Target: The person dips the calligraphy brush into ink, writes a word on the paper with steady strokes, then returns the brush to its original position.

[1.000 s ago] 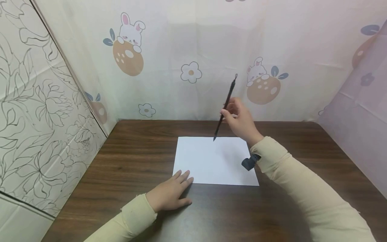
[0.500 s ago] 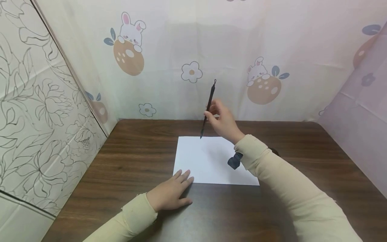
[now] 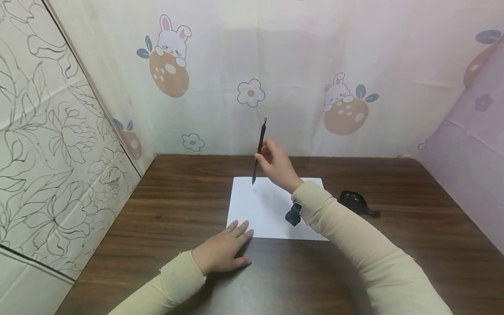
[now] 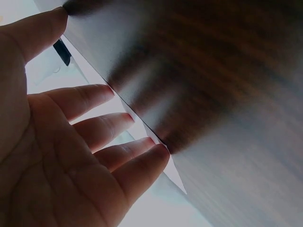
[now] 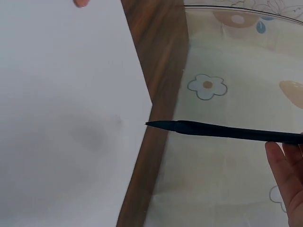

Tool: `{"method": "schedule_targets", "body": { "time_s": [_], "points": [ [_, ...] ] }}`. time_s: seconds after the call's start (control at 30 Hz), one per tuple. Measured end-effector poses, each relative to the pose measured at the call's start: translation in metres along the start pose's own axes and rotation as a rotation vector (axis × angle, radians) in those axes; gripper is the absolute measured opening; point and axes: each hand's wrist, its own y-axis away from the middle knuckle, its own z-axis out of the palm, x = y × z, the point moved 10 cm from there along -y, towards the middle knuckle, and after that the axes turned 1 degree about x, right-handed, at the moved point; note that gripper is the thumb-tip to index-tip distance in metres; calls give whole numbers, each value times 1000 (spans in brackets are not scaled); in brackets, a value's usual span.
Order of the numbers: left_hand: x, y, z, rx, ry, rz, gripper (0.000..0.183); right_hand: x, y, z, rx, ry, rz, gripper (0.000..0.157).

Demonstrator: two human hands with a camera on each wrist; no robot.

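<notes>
My right hand (image 3: pixel 277 164) pinches a dark calligraphy brush (image 3: pixel 259 151) by the middle of its handle. The brush stands nearly upright, hanging loop at the top, its pointed black tip close over the far left part of a white sheet of paper (image 3: pixel 261 214). In the right wrist view the brush (image 5: pixel 213 130) comes to a fine dark point, and the paper (image 5: pixel 61 71) looks unmarked apart from soft shadows. With fingers spread, my left hand (image 3: pixel 224 251) rests at the paper's near left corner. From the left wrist, straight fingertips of the left hand (image 4: pixel 80 137) touch the sheet's edge.
A black, glossy dish with a narrow end (image 3: pixel 354 203) lies on the brown wooden table (image 3: pixel 177 197), right of the paper and partly behind my right sleeve. A patterned curtain (image 3: pixel 220 57) hangs behind the table, and a floral panel (image 3: pixel 59 127) stands at the left.
My right hand has carried the brush leftward across the paper's far side, then lowered it slightly. The black dish has come out from behind the right arm. My left hand stays put.
</notes>
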Motion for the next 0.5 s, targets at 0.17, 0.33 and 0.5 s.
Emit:
{"method": "schedule_targets", "body": {
  "time_s": [0.17, 0.33, 0.5],
  "points": [
    [0, -1, 0, -4, -3, 2, 70, 7, 5, 11, -6, 24, 8, 21],
    [-1, -2, 1, -7, -9, -3, 70, 8, 9, 14, 27, 38, -8, 22],
    [-1, -3, 2, -14, -10, -7, 70, 10, 11, 22, 21, 38, -5, 21]
  ]
}}
